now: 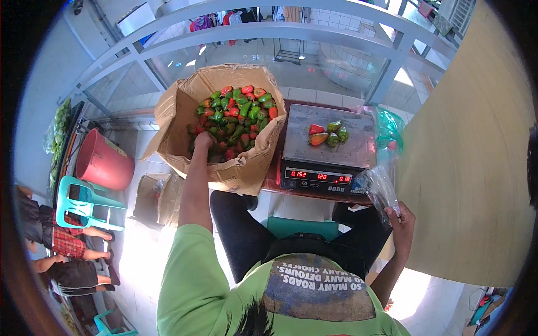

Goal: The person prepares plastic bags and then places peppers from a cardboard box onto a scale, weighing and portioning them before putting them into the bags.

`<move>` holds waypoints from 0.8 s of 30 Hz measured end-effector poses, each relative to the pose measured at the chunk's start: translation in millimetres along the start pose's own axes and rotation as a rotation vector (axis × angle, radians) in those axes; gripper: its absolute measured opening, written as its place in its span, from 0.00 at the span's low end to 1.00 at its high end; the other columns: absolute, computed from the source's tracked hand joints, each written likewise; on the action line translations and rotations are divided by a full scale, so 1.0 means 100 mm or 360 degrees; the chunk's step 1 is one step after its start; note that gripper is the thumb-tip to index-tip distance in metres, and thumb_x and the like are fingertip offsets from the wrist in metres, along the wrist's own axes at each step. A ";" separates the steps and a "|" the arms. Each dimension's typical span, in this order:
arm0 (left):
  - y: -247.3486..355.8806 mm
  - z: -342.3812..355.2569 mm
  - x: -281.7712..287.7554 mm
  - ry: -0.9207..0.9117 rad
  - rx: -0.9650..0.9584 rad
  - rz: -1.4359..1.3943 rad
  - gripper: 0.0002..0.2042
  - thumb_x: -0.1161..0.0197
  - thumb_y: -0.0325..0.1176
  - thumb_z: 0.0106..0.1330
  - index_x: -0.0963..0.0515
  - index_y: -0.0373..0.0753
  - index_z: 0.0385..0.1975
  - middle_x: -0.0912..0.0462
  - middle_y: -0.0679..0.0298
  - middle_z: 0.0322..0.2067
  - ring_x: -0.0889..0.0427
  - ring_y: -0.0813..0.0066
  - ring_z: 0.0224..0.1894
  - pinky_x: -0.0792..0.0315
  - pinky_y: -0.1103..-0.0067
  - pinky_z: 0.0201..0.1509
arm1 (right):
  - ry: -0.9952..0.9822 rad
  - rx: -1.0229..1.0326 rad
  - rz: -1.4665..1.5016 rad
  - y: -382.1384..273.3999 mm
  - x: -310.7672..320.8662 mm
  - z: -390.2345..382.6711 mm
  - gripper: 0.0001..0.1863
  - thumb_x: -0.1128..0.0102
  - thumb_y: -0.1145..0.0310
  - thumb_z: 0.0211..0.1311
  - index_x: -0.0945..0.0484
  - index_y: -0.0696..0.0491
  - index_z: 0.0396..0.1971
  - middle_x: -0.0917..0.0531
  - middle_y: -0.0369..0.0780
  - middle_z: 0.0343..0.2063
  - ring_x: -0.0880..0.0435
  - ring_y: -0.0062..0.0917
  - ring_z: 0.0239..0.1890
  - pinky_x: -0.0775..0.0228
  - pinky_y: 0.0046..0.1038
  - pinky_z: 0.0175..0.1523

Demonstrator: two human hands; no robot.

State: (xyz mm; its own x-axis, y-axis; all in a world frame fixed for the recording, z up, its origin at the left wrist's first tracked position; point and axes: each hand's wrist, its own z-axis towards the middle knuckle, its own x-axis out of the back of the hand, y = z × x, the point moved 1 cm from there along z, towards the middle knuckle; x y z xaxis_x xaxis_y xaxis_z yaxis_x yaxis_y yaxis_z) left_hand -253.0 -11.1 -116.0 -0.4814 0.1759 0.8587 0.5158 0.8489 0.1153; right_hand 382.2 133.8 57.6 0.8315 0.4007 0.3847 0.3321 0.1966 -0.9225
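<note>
My left hand (204, 140) reaches into a large open cardboard box (235, 178) and sits low among red and green peppers (234, 112). Its fingers look curled downward, and whatever is in them is hidden. To the right, my right hand (401, 216) pinches a clear plastic bag (382, 187) that hangs beside the scale's corner. On the metal pan of a digital scale (300, 151) lies a small group of peppers (332, 134), some red-orange and some green. Red digits glow on the scale's front panel.
A green plastic bag (388, 131) rests right of the scale on the dark red table (278, 185). A smaller cardboard box (148, 196), a red bucket (103, 159) and a teal chair (84, 204) stand left. A curved tan panel (465, 168) borders the right; other people (67, 241) are far left.
</note>
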 end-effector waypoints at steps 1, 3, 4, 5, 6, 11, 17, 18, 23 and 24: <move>0.05 -0.04 0.01 -0.0002 0.0002 -0.0140 0.19 0.43 0.43 0.56 0.29 0.41 0.46 0.23 0.62 0.39 0.23 0.76 0.36 0.28 0.74 0.40 | -0.0003 0.0001 0.0003 0.01 0.01 0.00 0.08 0.43 0.69 0.54 0.26 0.59 0.25 0.31 0.31 0.19 0.37 0.13 0.24 0.46 0.18 0.29; 0.24 -0.21 0.07 -0.0006 -0.0006 -0.0553 0.14 0.43 0.36 0.58 0.27 0.38 0.42 0.24 0.60 0.35 0.24 0.76 0.38 0.27 0.77 0.40 | 0.0007 -0.0018 -0.0053 0.05 0.04 0.00 0.08 0.43 0.68 0.55 0.26 0.58 0.25 0.31 0.30 0.20 0.37 0.13 0.24 0.46 0.18 0.30; 0.29 -0.29 0.09 -0.0002 -0.0005 -0.0548 0.14 0.43 0.36 0.58 0.27 0.38 0.42 0.24 0.60 0.35 0.24 0.76 0.38 0.27 0.77 0.40 | 0.0007 -0.0018 -0.0046 0.05 0.05 0.01 0.08 0.43 0.68 0.55 0.26 0.58 0.25 0.31 0.30 0.20 0.37 0.13 0.24 0.46 0.18 0.30; 0.32 -0.34 0.05 -0.0091 -0.0138 -0.1116 0.15 0.43 0.38 0.58 0.28 0.38 0.42 0.24 0.60 0.37 0.25 0.74 0.39 0.26 0.74 0.40 | 0.0003 -0.0008 -0.0046 0.02 0.02 0.01 0.09 0.43 0.68 0.55 0.26 0.58 0.25 0.31 0.30 0.20 0.37 0.13 0.24 0.46 0.18 0.30; 0.35 -0.40 0.02 -0.0183 -0.0274 -0.1684 0.17 0.42 0.39 0.58 0.29 0.37 0.43 0.25 0.60 0.39 0.25 0.72 0.40 0.26 0.71 0.39 | 0.0000 0.0002 -0.0045 -0.01 0.00 0.01 0.09 0.43 0.67 0.55 0.26 0.58 0.25 0.31 0.30 0.20 0.37 0.13 0.25 0.46 0.18 0.30; 0.44 -0.53 0.09 -0.0137 -0.0472 -0.1744 0.17 0.40 0.42 0.57 0.28 0.38 0.42 0.26 0.60 0.40 0.26 0.67 0.42 0.27 0.65 0.42 | -0.0008 0.0015 -0.0040 -0.05 -0.01 0.01 0.09 0.43 0.66 0.55 0.26 0.58 0.26 0.31 0.30 0.19 0.37 0.14 0.24 0.47 0.18 0.29; 0.48 -0.50 0.07 0.0883 -0.0506 -0.0365 0.10 0.36 0.35 0.48 0.22 0.43 0.31 0.28 0.55 0.39 0.27 0.59 0.44 0.32 0.70 0.48 | -0.0038 0.0019 -0.0115 -0.02 -0.02 0.04 0.09 0.43 0.67 0.55 0.26 0.58 0.27 0.30 0.31 0.20 0.36 0.14 0.25 0.45 0.19 0.30; 0.55 -0.51 0.06 0.0969 -0.0579 -0.0489 0.10 0.35 0.34 0.46 0.21 0.43 0.29 0.29 0.54 0.39 0.27 0.59 0.44 0.32 0.72 0.48 | -0.0054 -0.0001 -0.0171 -0.01 -0.03 0.04 0.09 0.43 0.67 0.55 0.26 0.59 0.28 0.30 0.32 0.20 0.36 0.14 0.25 0.45 0.19 0.30; 1.07 -0.28 0.22 0.0429 -0.0999 -0.0545 0.09 0.40 0.30 0.49 0.22 0.39 0.32 0.24 0.54 0.34 0.22 0.61 0.34 0.29 0.73 0.41 | -0.0042 0.0127 -0.0113 -0.11 -0.16 0.12 0.09 0.42 0.68 0.54 0.26 0.59 0.27 0.29 0.33 0.20 0.35 0.15 0.25 0.44 0.19 0.30; 1.15 -0.14 0.21 0.0376 -0.1022 -0.0480 0.10 0.41 0.30 0.51 0.23 0.38 0.34 0.23 0.54 0.36 0.23 0.62 0.36 0.29 0.73 0.42 | -0.0029 0.0197 -0.0107 -0.12 -0.17 0.14 0.08 0.42 0.69 0.54 0.26 0.59 0.26 0.29 0.33 0.20 0.35 0.16 0.25 0.44 0.19 0.30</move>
State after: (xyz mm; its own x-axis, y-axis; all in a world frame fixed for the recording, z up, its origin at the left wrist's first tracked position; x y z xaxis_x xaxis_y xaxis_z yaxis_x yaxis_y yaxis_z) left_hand -193.9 83.8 -77.7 -0.5398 -0.1917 0.8197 0.7326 0.3727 0.5695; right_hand 357.5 136.8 62.8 0.8005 0.3989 0.4472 0.3284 0.3323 -0.8842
